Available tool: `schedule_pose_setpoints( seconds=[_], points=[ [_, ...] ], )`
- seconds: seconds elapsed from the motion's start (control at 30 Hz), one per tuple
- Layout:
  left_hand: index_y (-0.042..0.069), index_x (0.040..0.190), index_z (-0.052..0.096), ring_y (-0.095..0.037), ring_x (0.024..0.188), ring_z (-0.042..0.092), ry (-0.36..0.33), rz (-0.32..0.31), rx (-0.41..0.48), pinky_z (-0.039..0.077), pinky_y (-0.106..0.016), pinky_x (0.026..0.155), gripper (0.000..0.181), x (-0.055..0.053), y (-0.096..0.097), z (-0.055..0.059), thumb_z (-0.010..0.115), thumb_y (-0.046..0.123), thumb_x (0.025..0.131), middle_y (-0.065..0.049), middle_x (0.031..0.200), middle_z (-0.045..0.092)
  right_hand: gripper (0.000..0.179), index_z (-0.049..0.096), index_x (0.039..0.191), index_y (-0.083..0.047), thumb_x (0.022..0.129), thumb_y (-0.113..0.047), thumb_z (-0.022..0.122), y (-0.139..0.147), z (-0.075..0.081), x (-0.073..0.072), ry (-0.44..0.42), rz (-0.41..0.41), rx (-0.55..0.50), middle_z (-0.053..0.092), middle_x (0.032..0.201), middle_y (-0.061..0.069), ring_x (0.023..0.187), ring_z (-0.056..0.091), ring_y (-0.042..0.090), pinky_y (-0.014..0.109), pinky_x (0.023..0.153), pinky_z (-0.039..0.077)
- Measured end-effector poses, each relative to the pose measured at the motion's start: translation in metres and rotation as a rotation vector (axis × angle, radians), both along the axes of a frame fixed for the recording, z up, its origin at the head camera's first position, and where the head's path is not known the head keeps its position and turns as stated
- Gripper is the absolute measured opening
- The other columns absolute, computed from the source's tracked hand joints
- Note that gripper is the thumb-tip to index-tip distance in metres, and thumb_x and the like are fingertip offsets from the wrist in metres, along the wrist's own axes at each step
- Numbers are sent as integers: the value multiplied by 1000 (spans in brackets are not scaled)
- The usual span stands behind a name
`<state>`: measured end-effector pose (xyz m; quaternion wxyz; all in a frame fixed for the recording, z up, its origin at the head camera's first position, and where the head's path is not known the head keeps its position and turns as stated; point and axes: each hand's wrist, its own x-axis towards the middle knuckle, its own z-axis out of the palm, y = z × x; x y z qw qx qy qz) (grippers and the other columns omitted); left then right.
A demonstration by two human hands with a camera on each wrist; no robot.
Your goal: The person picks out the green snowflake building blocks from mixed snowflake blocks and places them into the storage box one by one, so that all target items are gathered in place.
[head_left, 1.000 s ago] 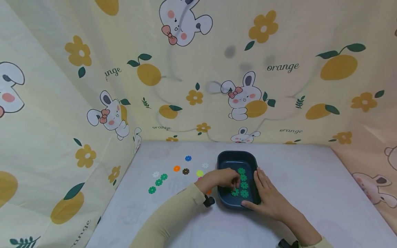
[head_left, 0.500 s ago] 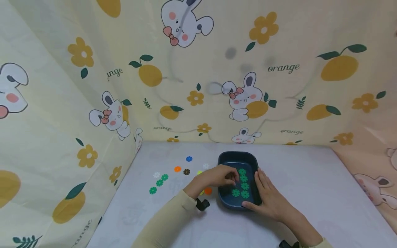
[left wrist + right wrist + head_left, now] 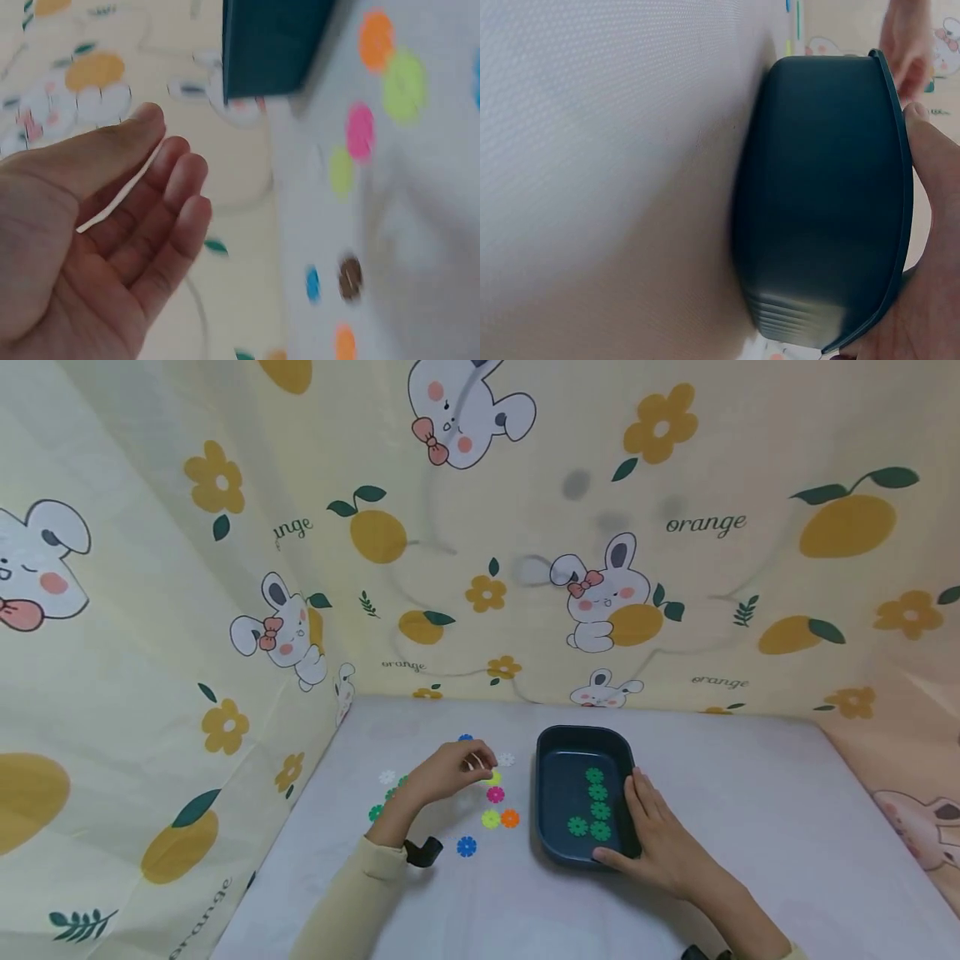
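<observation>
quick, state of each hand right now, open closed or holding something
Left hand: open, loosely curled, nothing visibly held.
Right hand: open, resting against the side of the dark tray.

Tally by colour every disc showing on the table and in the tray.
Green discs: 8
White discs: 2
Yellow discs: 2
Blue discs: 2
Orange discs: 2
Pink disc: 1
Brown disc: 1
Total: 18

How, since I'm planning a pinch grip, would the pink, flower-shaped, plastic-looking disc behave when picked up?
The pink disc looks thin, so probably light. Lying flat, it seems likelier to slide than roll. Its low edge on the white, textured tabletop may resist pinching.
</observation>
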<state>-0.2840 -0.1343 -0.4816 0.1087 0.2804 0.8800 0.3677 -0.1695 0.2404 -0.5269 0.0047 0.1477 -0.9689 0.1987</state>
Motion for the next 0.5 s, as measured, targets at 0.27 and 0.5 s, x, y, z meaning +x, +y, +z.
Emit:
schedule_pose_setpoints(
  seconds=[0.27,0.5],
  points=[
    [7,115,73,-16,96,65,-35,179,-90,55,-38,86,16,-9,-67,-19,77,14,101,2,102,71,128,17,166,10,87,-76,72,0,-1,1,-1,3,-16,5,177,27,163,11,47,71,121,27],
    [6,115,71,-19,91,60,-103,334,-187,54,-37,84,18,-16,-103,-36,78,11,100,-2,99,66,128,17,166,10,88,-75,72,1,0,2,6,6,-8,6,176,29,162,11,48,70,122,26]
  ],
)
